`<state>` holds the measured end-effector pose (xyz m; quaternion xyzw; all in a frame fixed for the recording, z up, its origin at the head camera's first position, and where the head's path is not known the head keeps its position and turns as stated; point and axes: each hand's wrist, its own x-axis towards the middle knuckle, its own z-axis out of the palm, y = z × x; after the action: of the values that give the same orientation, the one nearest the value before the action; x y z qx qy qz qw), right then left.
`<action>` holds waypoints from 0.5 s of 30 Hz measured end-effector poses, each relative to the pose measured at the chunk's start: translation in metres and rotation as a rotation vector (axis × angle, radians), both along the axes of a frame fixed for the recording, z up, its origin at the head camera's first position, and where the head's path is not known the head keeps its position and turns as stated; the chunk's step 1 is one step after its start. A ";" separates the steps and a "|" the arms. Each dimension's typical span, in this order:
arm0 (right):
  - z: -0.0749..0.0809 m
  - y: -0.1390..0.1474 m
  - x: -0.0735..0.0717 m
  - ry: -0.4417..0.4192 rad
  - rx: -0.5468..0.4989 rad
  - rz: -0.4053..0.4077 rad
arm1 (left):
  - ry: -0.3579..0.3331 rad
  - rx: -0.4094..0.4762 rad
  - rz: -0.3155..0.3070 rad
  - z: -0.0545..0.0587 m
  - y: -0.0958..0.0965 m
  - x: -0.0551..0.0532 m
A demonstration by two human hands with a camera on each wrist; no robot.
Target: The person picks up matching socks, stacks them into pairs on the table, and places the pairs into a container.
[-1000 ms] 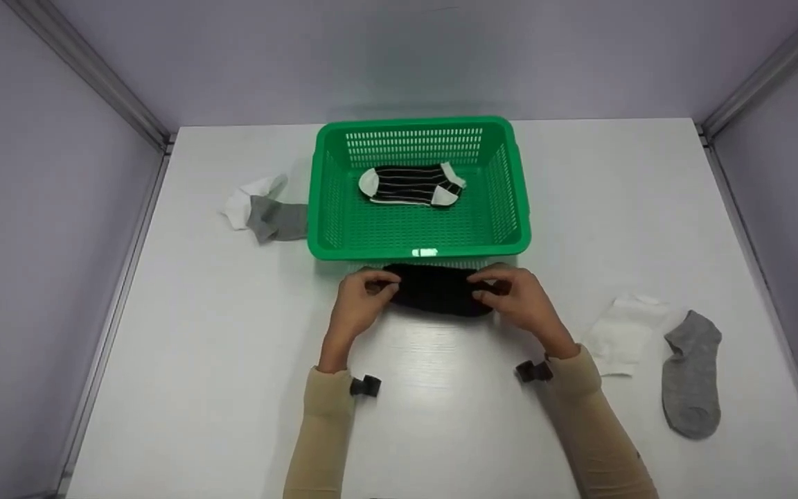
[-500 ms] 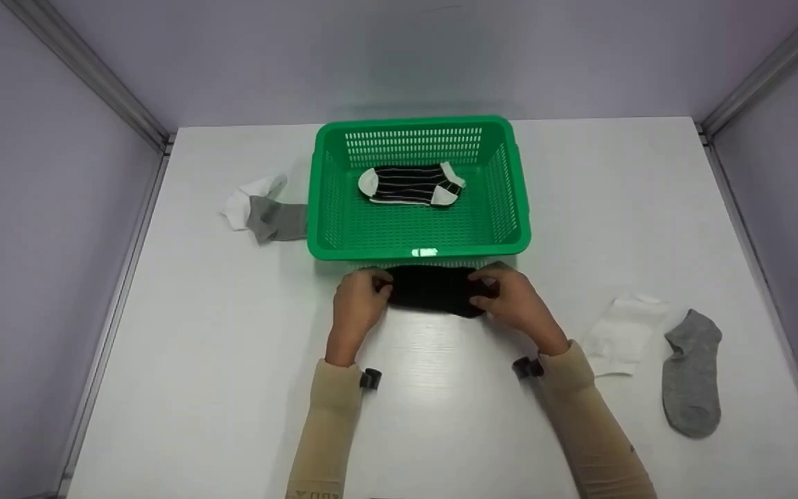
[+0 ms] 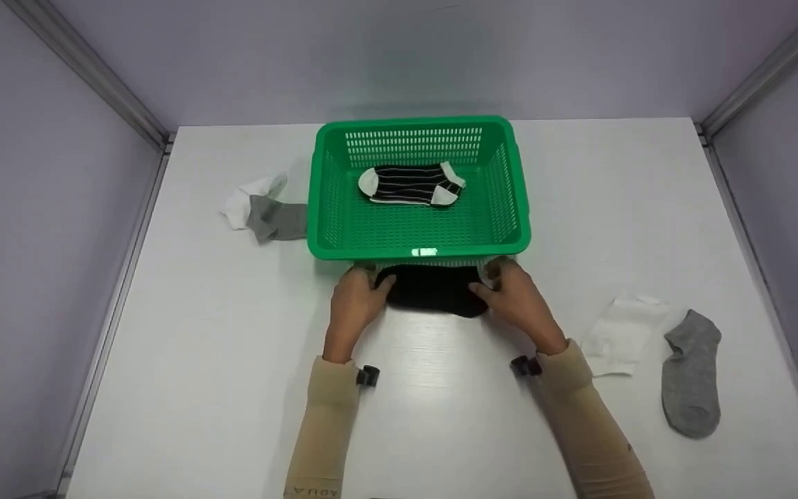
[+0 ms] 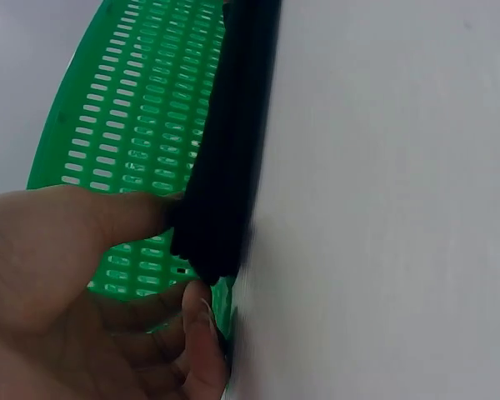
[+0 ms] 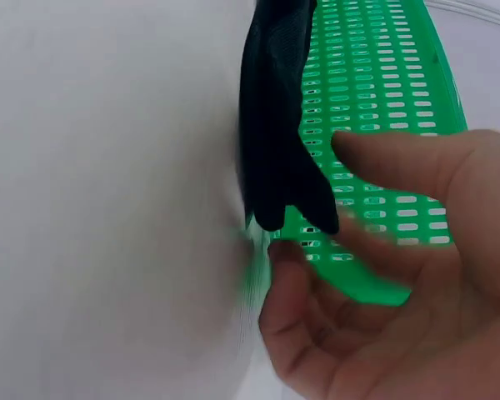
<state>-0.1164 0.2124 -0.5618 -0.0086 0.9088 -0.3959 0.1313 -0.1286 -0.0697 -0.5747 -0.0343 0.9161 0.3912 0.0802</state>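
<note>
A black sock point(image 3: 433, 290) lies crosswise on the table, just in front of the green basket point(image 3: 421, 254). At its left end is my left hand point(image 3: 357, 294); the thumb touches the sock and the fingers are spread behind its end. My right hand point(image 3: 515, 298) is at the other end, thumb and fingers apart around it. In the right wrist view the sock's end point(image 5: 275, 167) splits into two flaps, with a gap between it and the thumb point(image 5: 383, 158). The left wrist view shows the left thumb point(image 4: 133, 218) against the sock's upper side and a fingertip just past its end.
Inside the basket lie black striped socks point(image 3: 409, 184) with white toes and heels. Left of it are a white sock point(image 3: 238, 206) and a grey sock point(image 3: 285, 220). On the right lie another white sock point(image 3: 626, 333) and a grey one point(image 3: 691, 378). Walls enclose the table.
The black sock has become flatter and straighter. Both hands have loosened from their pinch at its ends, with the fingers spreading outward and toward the basket.
</note>
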 end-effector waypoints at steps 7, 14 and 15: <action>0.002 -0.011 0.001 -0.083 0.095 0.028 | 0.002 -0.004 -0.030 0.000 0.004 0.002; 0.002 -0.009 0.004 -0.114 0.069 0.092 | -0.015 0.160 -0.062 0.001 0.000 0.006; 0.002 -0.008 0.004 -0.113 0.052 0.099 | -0.022 0.178 -0.064 0.002 -0.002 0.007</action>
<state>-0.1126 0.2045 -0.5594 -0.0276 0.9083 -0.3651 0.2022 -0.1213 -0.0716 -0.5730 -0.0019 0.8775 0.4677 0.1057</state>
